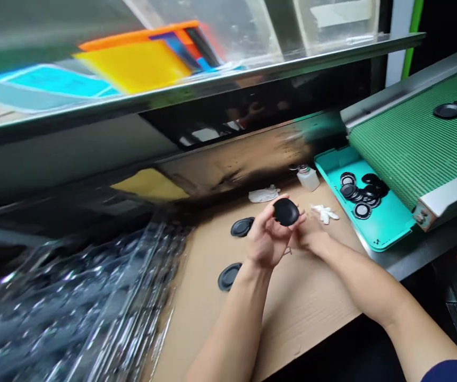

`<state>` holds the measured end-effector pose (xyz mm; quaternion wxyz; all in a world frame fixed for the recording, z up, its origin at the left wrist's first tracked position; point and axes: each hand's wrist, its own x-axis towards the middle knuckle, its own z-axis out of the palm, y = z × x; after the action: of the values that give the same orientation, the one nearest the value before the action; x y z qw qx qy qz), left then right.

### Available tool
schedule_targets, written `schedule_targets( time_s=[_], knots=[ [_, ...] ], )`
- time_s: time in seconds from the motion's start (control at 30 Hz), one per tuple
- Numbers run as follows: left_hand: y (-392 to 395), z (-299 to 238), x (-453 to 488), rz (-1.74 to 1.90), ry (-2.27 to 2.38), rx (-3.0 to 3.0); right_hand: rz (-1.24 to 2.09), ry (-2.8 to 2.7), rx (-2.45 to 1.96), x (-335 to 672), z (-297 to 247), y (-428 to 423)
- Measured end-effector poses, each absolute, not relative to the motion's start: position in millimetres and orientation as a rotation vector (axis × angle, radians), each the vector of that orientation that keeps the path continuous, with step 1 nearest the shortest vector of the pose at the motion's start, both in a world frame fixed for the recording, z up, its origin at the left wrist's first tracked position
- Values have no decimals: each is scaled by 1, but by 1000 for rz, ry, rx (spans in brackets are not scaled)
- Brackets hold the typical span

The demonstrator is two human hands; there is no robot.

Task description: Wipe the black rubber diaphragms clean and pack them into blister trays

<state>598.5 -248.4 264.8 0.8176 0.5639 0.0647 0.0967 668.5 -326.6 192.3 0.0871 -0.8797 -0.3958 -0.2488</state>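
My left hand (265,239) holds a dished black disc (286,212); my right hand (308,232) just beside it (grip blurred, can't tell).

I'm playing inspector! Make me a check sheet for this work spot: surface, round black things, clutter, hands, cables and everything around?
Surface: brown cardboard, faintly creased.
Job's things: one black disc held up; upper disc and lower disc on the cardboard; heaped pieces in a teal tray.
Clutter: white bottle, two crumpled white things nearby.
Hands: left hand holds the black disc; right hand is close by, blurred, its grip unclear.
Cables: nothing clearly seen.
Surroundings: green conveyor at right; shiny clear plastic at left.
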Motion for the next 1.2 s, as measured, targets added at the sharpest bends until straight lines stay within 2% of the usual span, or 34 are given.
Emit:
schedule_targets(
  time_s=[0.07, 0.17, 0.3, 0.47, 0.63, 0.83, 0.97, 1.2],
  knots=[
    [-216, 241, 598, 275, 233, 1055, -465, -1099, -2604, 671, 188, -326],
    [-184, 208, 597, 360, 315, 893, -235, -896, -2519, 682, 184, -327],
    [-172, 188, 597, 263, 368, 723, -294, -711, -2309, 688, 189, -324],
    [-172, 189, 606, 245, 355, 689, -289, -982, -2130, 656, 194, -308],
    [-173, 185, 606, 192, 310, 672, -291, -1126, -2200, 638, 185, -298],
    [-174, 182, 608, 66, 266, 552, -534, -1028, -2223, 654, 182, -300],
    [-171, 179, 613, 82, 256, 494, -497, -1184, -2250, 648, 183, -296],
    [-171, 174, 613, 50, 248, 526, -500, -1081, -2406, 650, 181, -294]
  ],
)
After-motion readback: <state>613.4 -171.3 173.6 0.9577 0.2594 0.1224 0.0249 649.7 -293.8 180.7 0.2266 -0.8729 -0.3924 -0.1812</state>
